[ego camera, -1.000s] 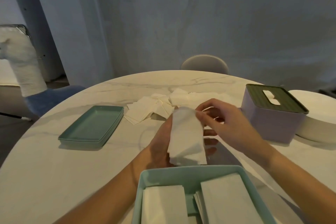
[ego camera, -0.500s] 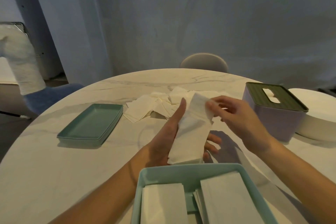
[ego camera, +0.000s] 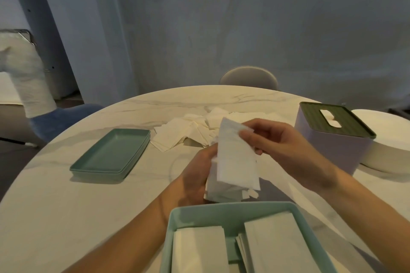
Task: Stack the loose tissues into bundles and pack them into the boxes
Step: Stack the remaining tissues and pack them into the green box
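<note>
- Head view: right hand (ego camera: 281,148) pinches the top corner of a folded tissue (ego camera: 237,155) between thumb and fingertips, holding it upright above the table (ego camera: 55,201).
- Left hand (ego camera: 197,175) is curled round the bundle (ego camera: 224,190) from behind and below, gripping it; the lifted tissue touches the bundle's front.
- Teal box (ego camera: 221,213) sits just below the hands, open, with two stacks already lying inside.
- Loose tissues (ego camera: 184,133) lie scattered at table centre, beyond the hands.
- Teal lid (ego camera: 111,157) lies to the left; a lilac box (ego camera: 332,148) with a slotted green top stands to the right.
- Judgement: tissue is very light, soft and limp, tears easily. Hold by folded edges, support the bundle underneath, and squeeze gently to keep sheets aligned.
</note>
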Demonstrator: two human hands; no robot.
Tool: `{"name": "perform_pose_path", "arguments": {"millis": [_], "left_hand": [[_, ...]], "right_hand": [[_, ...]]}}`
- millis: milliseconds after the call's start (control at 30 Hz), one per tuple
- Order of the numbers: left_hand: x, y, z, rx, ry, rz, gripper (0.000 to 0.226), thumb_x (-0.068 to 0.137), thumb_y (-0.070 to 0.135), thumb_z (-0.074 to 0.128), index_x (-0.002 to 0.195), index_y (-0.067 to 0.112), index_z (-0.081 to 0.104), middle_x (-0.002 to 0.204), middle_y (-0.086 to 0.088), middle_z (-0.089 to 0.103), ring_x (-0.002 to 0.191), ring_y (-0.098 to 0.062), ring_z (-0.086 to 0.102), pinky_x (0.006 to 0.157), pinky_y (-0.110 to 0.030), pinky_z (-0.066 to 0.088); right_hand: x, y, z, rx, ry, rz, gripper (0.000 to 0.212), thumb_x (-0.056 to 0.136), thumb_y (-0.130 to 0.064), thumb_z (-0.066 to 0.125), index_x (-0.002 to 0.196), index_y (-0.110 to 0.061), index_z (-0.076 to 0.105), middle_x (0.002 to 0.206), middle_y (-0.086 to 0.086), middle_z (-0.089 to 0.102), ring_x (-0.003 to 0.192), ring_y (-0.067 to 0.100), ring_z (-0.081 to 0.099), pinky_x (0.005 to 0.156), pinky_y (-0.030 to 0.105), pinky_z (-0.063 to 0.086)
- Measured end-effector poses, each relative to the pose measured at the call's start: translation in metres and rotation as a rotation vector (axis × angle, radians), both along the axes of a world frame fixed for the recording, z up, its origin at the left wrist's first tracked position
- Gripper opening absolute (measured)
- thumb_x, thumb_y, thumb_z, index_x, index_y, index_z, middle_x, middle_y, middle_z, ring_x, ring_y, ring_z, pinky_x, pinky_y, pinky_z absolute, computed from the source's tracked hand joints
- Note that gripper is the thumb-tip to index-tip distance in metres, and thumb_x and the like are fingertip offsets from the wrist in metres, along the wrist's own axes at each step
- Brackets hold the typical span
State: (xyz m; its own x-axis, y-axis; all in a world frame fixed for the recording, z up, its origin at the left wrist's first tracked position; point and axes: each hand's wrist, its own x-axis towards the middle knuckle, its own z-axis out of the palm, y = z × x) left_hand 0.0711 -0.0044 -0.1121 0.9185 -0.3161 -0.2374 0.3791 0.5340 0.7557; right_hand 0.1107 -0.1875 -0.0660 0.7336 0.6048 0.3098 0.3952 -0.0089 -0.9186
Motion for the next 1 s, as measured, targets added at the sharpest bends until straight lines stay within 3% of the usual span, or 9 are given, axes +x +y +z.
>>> {"name": "perform_pose_path", "arguments": {"millis": [67, 167, 300, 433, 533, 667, 733, 800, 1000], "left_hand": [[0.000, -0.002, 0.001, 0.088, 0.005, 0.121, 0.039, 0.111, 0.035, 0.038, 0.108, 0.011, 0.069, 0.100, -0.009, 0.067, 0.077, -0.012, 0.072, 0.070, -0.028, 0.061], [-0.004, -0.007, 0.008, 0.080, -0.062, 0.076, 0.075, 0.101, 0.070, 0.023, 0.112, 0.019, 0.077, 0.098, -0.012, 0.075, 0.085, -0.026, 0.075, 0.073, -0.041, 0.063], [-0.004, -0.008, 0.013, 0.142, -0.224, 0.114, 0.059, 0.098, 0.071, 0.017, 0.117, 0.031, 0.056, 0.088, -0.003, 0.079, 0.079, -0.021, 0.078, 0.068, -0.035, 0.064], [0.001, -0.006, 0.008, 0.278, -0.232, 0.074, 0.057, 0.097, 0.073, 0.025, 0.123, 0.034, 0.057, 0.100, -0.001, 0.079, 0.091, -0.020, 0.077, 0.072, -0.032, 0.063], [-0.005, 0.002, 0.015, 0.389, -0.266, -0.092, 0.058, 0.095, 0.067, 0.053, 0.134, 0.024, 0.057, 0.113, -0.012, 0.073, 0.095, -0.025, 0.074, 0.075, -0.034, 0.062], [0.004, 0.029, 0.013, 0.696, -0.419, 0.000, 0.048, 0.086, 0.022, 0.081, 0.129, 0.019, 0.058, 0.113, -0.008, 0.072, 0.097, -0.029, 0.074, 0.083, -0.040, 0.063], [0.009, 0.040, 0.010, 0.978, -0.576, 0.166, 0.044, 0.076, 0.032, 0.086, 0.113, 0.019, 0.066, 0.101, 0.001, 0.071, 0.092, -0.023, 0.071, 0.082, -0.037, 0.062], [0.009, 0.048, 0.006, 1.124, -0.665, 0.261, 0.043, 0.070, 0.046, 0.079, 0.102, 0.018, 0.069, 0.091, 0.006, 0.071, 0.087, -0.020, 0.068, 0.081, -0.044, 0.059], [0.011, 0.041, -0.009, 1.144, -0.649, 0.421, 0.041, 0.082, 0.046, 0.078, 0.112, 0.022, 0.065, 0.104, 0.005, 0.069, 0.098, -0.015, 0.065, 0.088, -0.044, 0.059]], "right_hand": [[0.004, 0.004, -0.008, -0.167, -0.104, -0.121, 0.023, 0.093, -0.039, 0.065, 0.107, -0.023, 0.073, 0.092, -0.010, 0.072, 0.084, 0.011, 0.066, 0.072, 0.022, 0.054], [0.009, 0.008, -0.019, -0.297, -0.222, -0.277, 0.019, 0.091, -0.044, 0.069, 0.105, -0.032, 0.072, 0.096, -0.016, 0.072, 0.092, 0.007, 0.066, 0.079, 0.021, 0.057], [0.011, 0.007, -0.024, -0.353, -0.378, -0.355, 0.035, 0.082, -0.058, 0.070, 0.112, -0.040, 0.065, 0.109, -0.025, 0.062, 0.098, -0.005, 0.058, 0.074, 0.005, 0.045], [0.009, 0.006, -0.020, -0.338, -0.291, -0.216, 0.061, 0.073, -0.064, 0.069, 0.128, -0.042, 0.058, 0.118, -0.023, 0.065, 0.106, -0.003, 0.060, 0.081, 0.011, 0.049], [0.008, 0.007, -0.021, -0.309, -0.311, -0.173, 0.054, 0.078, -0.059, 0.069, 0.127, -0.040, 0.060, 0.114, -0.022, 0.067, 0.105, 0.001, 0.062, 0.087, 0.021, 0.056], [0.016, 0.002, -0.019, -0.254, -0.221, -0.202, 0.042, 0.084, -0.052, 0.066, 0.119, -0.030, 0.069, 0.107, -0.017, 0.071, 0.099, 0.005, 0.066, 0.090, 0.027, 0.058], [0.019, 0.000, -0.023, -0.227, -0.177, -0.202, 0.031, 0.089, -0.042, 0.069, 0.115, -0.026, 0.071, 0.104, -0.016, 0.071, 0.098, 0.005, 0.066, 0.091, 0.026, 0.058], [0.021, 0.001, -0.030, -0.233, -0.175, -0.212, 0.022, 0.093, -0.030, 0.070, 0.113, -0.022, 0.070, 0.103, -0.014, 0.070, 0.097, 0.007, 0.066, 0.090, 0.026, 0.058], [0.018, 0.009, -0.048, -0.219, -0.195, -0.269, 0.025, 0.094, -0.021, 0.069, 0.114, -0.031, 0.060, 0.106, -0.016, 0.067, 0.099, 0.007, 0.065, 0.081, 0.019, 0.058]]}}
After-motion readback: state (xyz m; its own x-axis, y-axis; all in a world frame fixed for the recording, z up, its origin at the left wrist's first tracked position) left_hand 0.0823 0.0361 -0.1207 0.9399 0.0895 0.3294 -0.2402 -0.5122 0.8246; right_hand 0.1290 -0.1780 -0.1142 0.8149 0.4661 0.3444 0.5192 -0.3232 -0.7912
